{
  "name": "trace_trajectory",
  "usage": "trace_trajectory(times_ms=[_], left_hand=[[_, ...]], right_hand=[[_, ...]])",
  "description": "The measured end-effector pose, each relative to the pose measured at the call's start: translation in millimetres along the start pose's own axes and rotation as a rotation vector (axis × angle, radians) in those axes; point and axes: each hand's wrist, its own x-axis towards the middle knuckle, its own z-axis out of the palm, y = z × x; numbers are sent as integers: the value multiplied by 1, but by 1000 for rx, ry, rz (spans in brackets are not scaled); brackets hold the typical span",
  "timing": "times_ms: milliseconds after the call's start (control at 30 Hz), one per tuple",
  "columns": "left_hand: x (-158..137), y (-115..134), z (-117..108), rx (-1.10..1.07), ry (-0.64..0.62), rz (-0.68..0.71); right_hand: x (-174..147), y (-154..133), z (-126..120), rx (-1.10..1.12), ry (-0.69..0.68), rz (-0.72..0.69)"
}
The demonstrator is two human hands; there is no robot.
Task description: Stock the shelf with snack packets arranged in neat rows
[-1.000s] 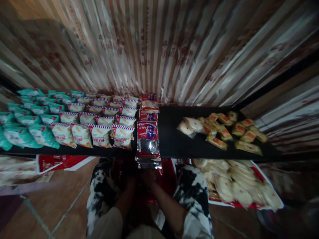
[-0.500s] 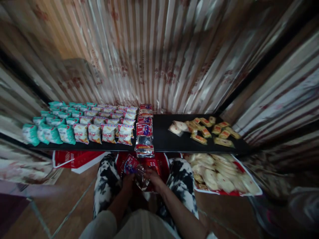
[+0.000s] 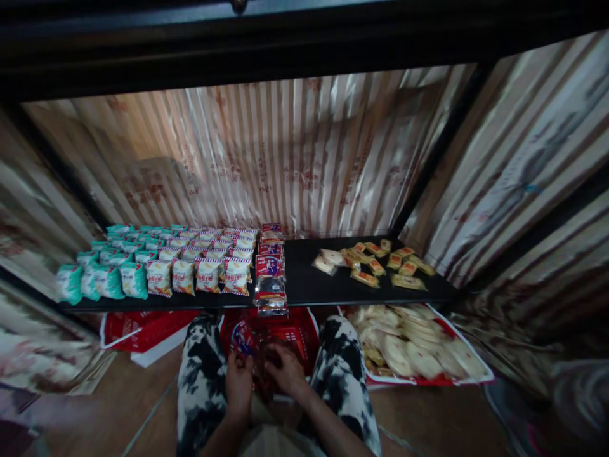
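Note:
Above my lap, my left hand [image 3: 239, 377] pinches a red and blue snack packet [image 3: 243, 337] by its lower edge. My right hand [image 3: 286, 370], fingers curled, is at the packet's dark, shiny right part; its exact grip is blurred. A red basket [image 3: 311, 330] stands between my knees, just beyond the hands. On the black shelf ahead, a column of matching red packets [image 3: 270, 279] runs front to back, the nearest one reaching over the front edge.
Left on the shelf stand rows of white snack bags [image 3: 208, 274] and teal bags [image 3: 107, 281]. To the right lie small yellow packets [image 3: 365, 278] and white round packs [image 3: 328, 259]. Below is a basket of pale flat packs [image 3: 421, 355]. A black beam [image 3: 304, 44] crosses overhead.
The view has tilted up, bringing the overhead beam into sight. The packet has turned in my hands, and my left hand now shows its fingers pinching it.

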Motion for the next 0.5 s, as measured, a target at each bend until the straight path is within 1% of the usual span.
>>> trace_trajectory(times_ms=[67, 133, 200, 267, 333, 400, 500], left_hand=[[-11, 11, 0, 57, -37, 20], [-22, 20, 2, 81, -101, 66], [-30, 26, 4, 115, -141, 142], [-32, 28, 8, 151, -155, 208], [-29, 26, 12, 156, -168, 266], [-24, 25, 16, 137, -216, 320], [-18, 29, 18, 105, -267, 411]], right_hand=[[-4, -14, -2, 129, -61, -51], [-8, -29, -4, 280, -107, -58], [-12, -42, -6, 420, -131, -16], [-13, -50, -7, 544, -150, 39], [-11, -52, -8, 647, -158, 69], [-6, -48, -11, 708, -132, 76], [4, -41, -21, 695, -55, 96]])
